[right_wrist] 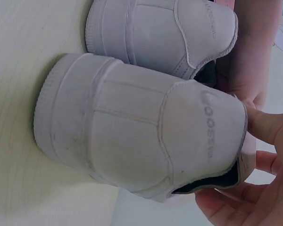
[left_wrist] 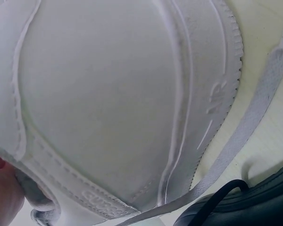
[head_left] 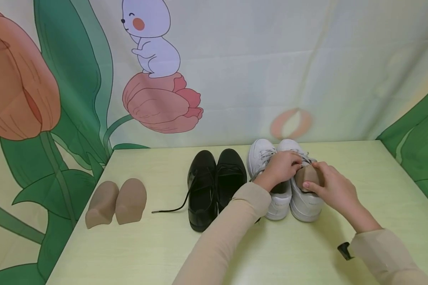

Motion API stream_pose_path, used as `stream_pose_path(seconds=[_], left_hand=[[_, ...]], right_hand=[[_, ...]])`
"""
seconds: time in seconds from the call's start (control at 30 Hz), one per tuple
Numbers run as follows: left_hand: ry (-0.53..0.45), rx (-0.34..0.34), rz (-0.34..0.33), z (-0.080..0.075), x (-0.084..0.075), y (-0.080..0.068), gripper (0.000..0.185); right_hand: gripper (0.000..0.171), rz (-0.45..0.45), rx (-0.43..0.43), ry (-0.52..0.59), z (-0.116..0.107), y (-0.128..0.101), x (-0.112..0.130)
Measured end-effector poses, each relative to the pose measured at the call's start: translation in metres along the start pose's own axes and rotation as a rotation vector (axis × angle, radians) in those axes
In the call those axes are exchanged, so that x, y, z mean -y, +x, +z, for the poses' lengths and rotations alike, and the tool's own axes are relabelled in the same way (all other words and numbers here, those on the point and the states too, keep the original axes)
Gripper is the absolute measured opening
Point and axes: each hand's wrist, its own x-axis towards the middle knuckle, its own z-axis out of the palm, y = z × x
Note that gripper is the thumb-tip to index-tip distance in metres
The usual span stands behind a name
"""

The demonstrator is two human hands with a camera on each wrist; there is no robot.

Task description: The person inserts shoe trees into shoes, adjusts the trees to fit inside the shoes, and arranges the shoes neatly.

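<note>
Two bare hands meet over the rightmost white shoe [head_left: 306, 206]. The right hand [head_left: 337, 188] pinches a brown insert [head_left: 309, 177], thumb and fingers spread about as wide as the insert itself. The left hand [head_left: 279, 166] reaches to the same shoe, its fingers bent at the laces [head_left: 303, 155] (whether they grip anything, I cannot tell). The step in hand looks like fitting the insert into the shoe; the next move probably calls for the left hand to steady the shoe's mouth while the right presses the insert down and toward the toe.

The insert is plain and matte, with an angular end standing in the shoe's opening; its front is hidden inside. Just beside is the other white shoe [head_left: 278, 209], its inside hard to make out. Farther left stand two black shoes [head_left: 198, 221], one black lace [head_left: 171, 210] trailing on the pale surface [head_left: 146, 253]. Well apart, at far left, two more brown inserts [head_left: 131, 202] lie side by side, rounded at the far end. Behind hangs a flower-printed backdrop [head_left: 228, 59].
</note>
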Motion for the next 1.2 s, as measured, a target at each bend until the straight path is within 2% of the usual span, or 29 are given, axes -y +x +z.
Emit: stream_pose_path(seconds=[0.7,1.2], left_hand=[[-0.018,-0.003,-0.019,0.001,-0.001,0.0,0.018],[-0.048,0.001,-0.025,-0.001,-0.001,-0.001,0.016]], right_hand=[[0.053,0.014,-0.061,0.05,0.009,0.003,-0.001],[0.052,0.033,-0.041,0.048,0.009,0.004,0.001]])
